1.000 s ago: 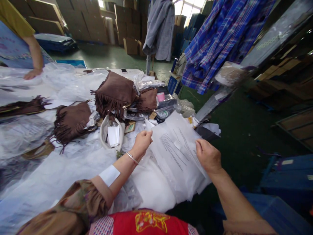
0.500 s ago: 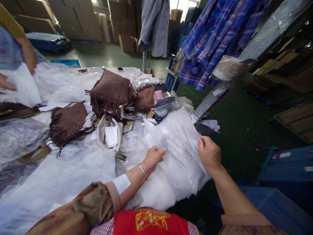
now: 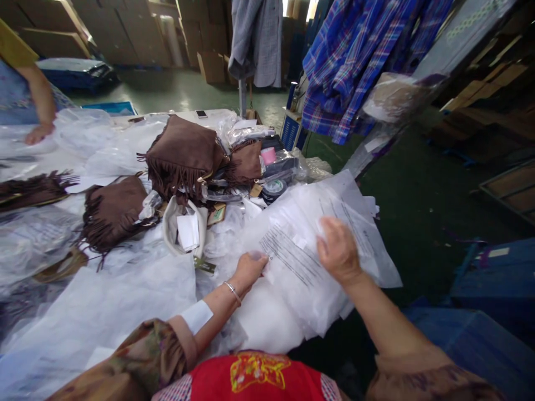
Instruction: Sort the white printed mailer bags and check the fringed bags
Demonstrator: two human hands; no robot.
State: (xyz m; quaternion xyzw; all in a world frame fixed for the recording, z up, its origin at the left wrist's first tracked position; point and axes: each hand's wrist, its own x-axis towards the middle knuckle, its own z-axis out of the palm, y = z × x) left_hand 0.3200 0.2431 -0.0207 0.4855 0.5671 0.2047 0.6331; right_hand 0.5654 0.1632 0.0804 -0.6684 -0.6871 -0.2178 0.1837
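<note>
A translucent plastic bag (image 3: 292, 253) printed with lines of dark text lies at the table's near right edge, its far corner spread out past the edge. My left hand (image 3: 249, 270) pinches the bag's left side between thumb and fingers. Over the bag's middle is my right hand (image 3: 339, 250), slightly blurred, thumb and fingers bent but apart, with nothing visible between them. Whether it touches the plastic I cannot tell. More white plastic bags (image 3: 271, 317) are heaped beneath. Beyond my left hand sits a pale pouch (image 3: 170, 225) with white paper inside and a dark tag (image 3: 204, 265).
Brown fringed bags (image 3: 184, 146) cover the middle of the table, with a tape roll (image 3: 273, 189) and a pink roll (image 3: 268, 155) beside them. A blue plaid shirt (image 3: 355, 67) hangs by a slanted post (image 3: 443, 61). A co-worker's hand (image 3: 39, 133) rests at far left.
The printed bag's right part has spread out to the right. My right hand has moved left over the bag, its fist loosened. The co-worker's hand no longer lifts a white sheet.
</note>
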